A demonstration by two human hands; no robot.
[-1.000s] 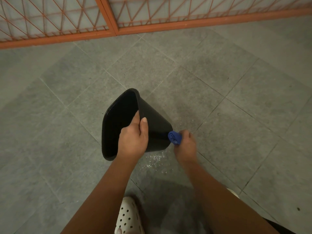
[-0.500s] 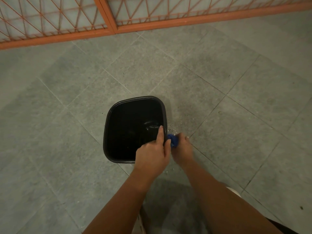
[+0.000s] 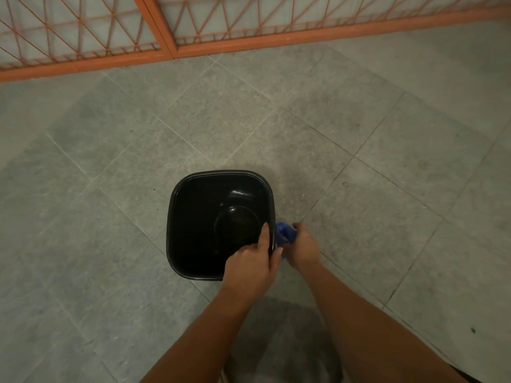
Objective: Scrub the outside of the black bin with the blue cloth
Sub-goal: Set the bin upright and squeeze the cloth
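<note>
— Closest in?
— Two bare forearms [image 3: 218,330], stretched up from the bottom edge over a shadowed patch of grey tiled floor [image 3: 110,194].
— And the left hand [image 3: 249,262]?
— Curled over the near right corner of the black bin [image 3: 190,222], gripping the rim, one finger laid inside along the wall.
— And the right hand [image 3: 302,248]?
— Just beside it, outside the bin. Closed round the bunched blue cloth [image 3: 282,235], holding it against the outer right wall at the rim.
— Bin itself?
— Upright on the tiles, mouth up, glossy round base showing inside.
— Further off?
— Along the far edge of the floor, an orange metal grille [image 3: 83,29].
</note>
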